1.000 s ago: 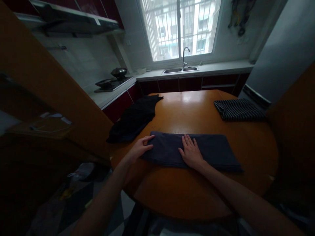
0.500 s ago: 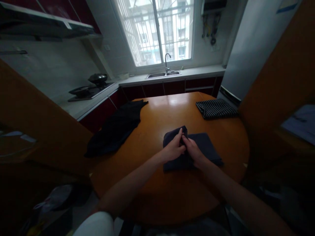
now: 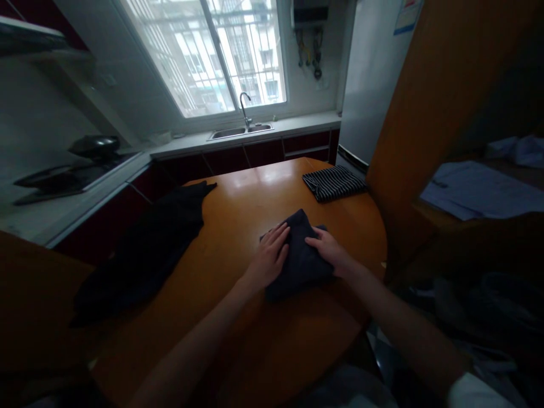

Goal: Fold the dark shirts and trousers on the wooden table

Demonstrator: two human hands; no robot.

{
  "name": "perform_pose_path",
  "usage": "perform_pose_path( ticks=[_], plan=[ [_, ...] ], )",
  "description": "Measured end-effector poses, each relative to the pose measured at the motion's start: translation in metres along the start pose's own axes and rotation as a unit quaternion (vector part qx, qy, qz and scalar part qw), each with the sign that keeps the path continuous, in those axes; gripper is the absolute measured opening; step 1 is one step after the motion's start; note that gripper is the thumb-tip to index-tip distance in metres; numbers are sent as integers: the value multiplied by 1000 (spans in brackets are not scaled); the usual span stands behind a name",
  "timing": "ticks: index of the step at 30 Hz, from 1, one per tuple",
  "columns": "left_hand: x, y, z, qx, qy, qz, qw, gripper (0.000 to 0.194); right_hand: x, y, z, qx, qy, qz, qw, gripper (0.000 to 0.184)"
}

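A dark grey-blue cloth [image 3: 300,255], folded into a small rectangle, lies on the round wooden table [image 3: 238,215]. My left hand [image 3: 270,258] rests flat on the cloth's left side, fingers stretched out. On the right edge of the cloth lies my right hand [image 3: 328,249], its fingers also extended and pressing down. Neither hand grips anything.
A black garment [image 3: 148,249] hangs over the table's left edge. A folded striped cloth [image 3: 334,182] sits at the far right of the table. Beyond are a counter with a sink [image 3: 240,131], a stove [image 3: 72,170] and a fridge [image 3: 369,85]. Papers [image 3: 480,195] lie on a surface at right.
The long cloth has been folded from left to right into a small rectangle. Both hands went from pinching the fold to lying flat on it. The view has swung to the right.
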State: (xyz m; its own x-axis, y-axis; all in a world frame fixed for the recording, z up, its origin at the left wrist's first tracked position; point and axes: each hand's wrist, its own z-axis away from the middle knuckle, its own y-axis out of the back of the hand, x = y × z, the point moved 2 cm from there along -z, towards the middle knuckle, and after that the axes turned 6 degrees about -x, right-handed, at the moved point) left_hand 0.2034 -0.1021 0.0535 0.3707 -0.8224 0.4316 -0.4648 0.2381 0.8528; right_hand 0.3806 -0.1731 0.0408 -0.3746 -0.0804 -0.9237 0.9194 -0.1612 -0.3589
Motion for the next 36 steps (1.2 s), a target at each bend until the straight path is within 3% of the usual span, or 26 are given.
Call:
perform_pose_path(
  ticks=[4, 8, 18, 23, 25, 27, 30, 32, 36],
  plan=[
    [1, -34, -17, -98, -6, -85, 992, 53, 6, 33, 3, 38, -42, 16, 998, 37],
    [3, -58, -26, -139, -23, -130, 982, 54, 19, 53, 5, 69, -78, 26, 994, 37],
    [6, -69, -35, -137, -36, -108, 984, 54, 11, 63, 7, 67, -43, 36, 996, 40],
    [4, -76, -35, -146, -43, -118, 981, 53, 20, 81, 9, 101, -30, 160, 981, 48],
    [5, -77, -34, -148, -47, -122, 980, 53, 16, 88, 10, 148, -4, 302, 942, 46],
    [6, -77, -34, -151, -51, -128, 979, 53, 9, 88, 8, 191, 30, 458, 868, 45],
    [8, -77, -35, -151, -57, -135, 978, 52, 7, 69, -4, 153, 109, 609, 771, 53],
    [7, -75, -35, -142, -63, -139, 978, 52, 14, 53, -16, 84, 137, 659, 735, 56],
    [-10, -67, -31, -118, -33, -155, 980, 50, 35, 46, -30, 21, 68, 699, 712, 60]
  ],
)
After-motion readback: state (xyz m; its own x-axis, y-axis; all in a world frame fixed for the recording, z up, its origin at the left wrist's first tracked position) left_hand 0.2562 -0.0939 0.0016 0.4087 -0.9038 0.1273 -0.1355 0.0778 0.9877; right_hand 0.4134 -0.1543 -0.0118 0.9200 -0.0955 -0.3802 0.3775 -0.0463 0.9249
